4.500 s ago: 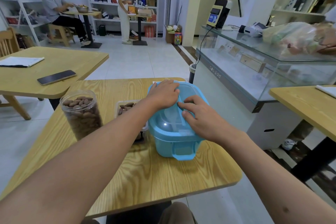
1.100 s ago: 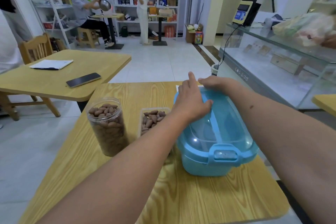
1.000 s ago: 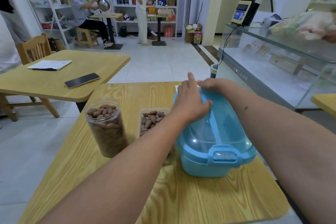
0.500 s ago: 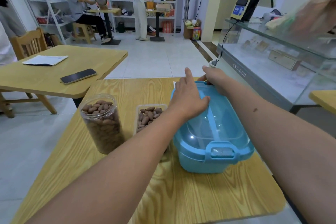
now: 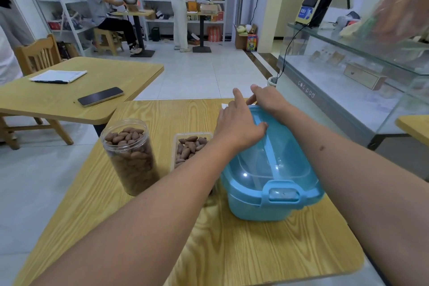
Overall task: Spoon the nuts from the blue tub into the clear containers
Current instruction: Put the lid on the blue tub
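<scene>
Bare table (image 5: pixel 267 251) in front; jar (image 5: pixel 131 155) and tray (image 5: pixel 191 146) crowd the tub's (image 5: pixel 267 183) left.

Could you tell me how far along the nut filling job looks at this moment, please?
Done: the round jar holds nuts up to its rim, and the shallow clear tray holds some. In hand: both hands are on the far end of the blue tub; the left hand presses the lid, the right hand grips its far edge. Left: the lid is on, and the front latch looks closed.
</scene>
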